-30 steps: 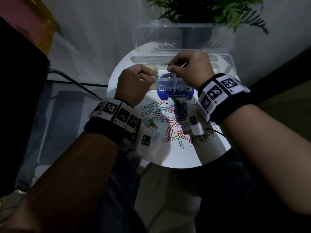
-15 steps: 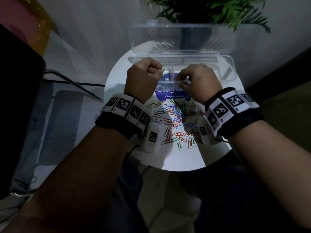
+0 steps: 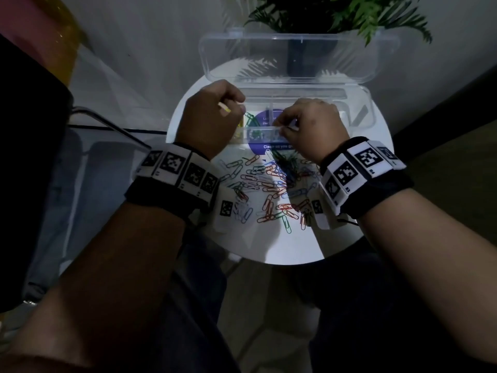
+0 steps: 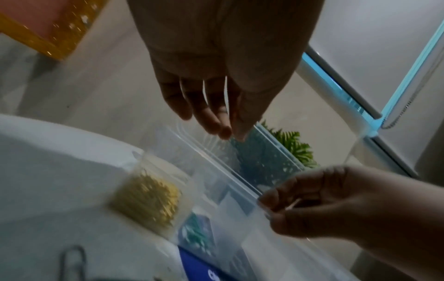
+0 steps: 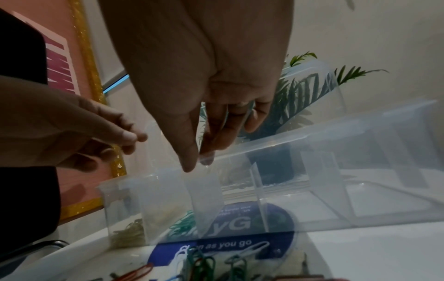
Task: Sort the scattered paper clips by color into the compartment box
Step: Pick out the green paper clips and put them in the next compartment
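Note:
A clear compartment box (image 3: 360, 114) stands open at the back of the round white table (image 3: 282, 246). Its leftmost compartment holds yellow clips (image 4: 146, 197), and the one beside it holds green clips (image 3: 248, 119). Mixed clips (image 3: 269, 189) lie scattered in front of the box. My left hand (image 4: 230, 133) hovers over the box's left end with fingers hanging down and nothing seen between them. My right hand (image 5: 199, 163) is at the front wall by the middle compartments, pinching a thin pale clip (image 4: 293, 204) between thumb and fingers.
The box's clear lid (image 3: 295, 57) stands upright behind it, with a potted plant (image 3: 336, 12) beyond. A blue round sticker (image 3: 266, 146) shows through the box floor. The compartments to the right look empty. The table's near edge lies just past the clips.
My left hand carried a green clip over the box and no longer holds it; a green clip now lies in the second compartment. My right hand came down to the box's front wall.

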`<state>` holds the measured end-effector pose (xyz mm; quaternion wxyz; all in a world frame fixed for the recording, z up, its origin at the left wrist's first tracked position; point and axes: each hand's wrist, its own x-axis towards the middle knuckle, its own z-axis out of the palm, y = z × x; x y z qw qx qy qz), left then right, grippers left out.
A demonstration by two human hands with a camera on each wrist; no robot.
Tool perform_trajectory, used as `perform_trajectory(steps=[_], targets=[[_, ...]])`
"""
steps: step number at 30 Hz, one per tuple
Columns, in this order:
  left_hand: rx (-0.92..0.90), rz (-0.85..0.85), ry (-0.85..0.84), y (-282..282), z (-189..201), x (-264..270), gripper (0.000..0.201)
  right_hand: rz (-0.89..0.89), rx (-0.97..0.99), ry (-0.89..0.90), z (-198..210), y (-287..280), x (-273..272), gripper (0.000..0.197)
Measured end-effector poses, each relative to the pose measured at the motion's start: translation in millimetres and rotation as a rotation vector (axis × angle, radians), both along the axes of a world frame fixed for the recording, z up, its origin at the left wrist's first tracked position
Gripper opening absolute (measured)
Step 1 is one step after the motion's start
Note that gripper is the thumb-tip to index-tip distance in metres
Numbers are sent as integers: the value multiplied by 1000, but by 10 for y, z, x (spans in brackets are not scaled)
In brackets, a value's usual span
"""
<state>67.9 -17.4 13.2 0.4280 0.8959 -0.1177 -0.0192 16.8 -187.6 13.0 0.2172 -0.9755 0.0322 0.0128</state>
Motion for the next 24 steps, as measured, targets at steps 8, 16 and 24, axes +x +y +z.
perform_trajectory(steps=[8, 16, 24], targets=[[501, -246, 216, 443, -37, -165, 12, 125, 119, 62, 3, 278, -250, 15], [677, -152, 302, 600, -262, -252, 16, 271, 19, 271, -224, 641, -68, 32], [750, -193, 314, 575, -357, -255, 27, 226, -65, 320, -280, 686, 6, 18]])
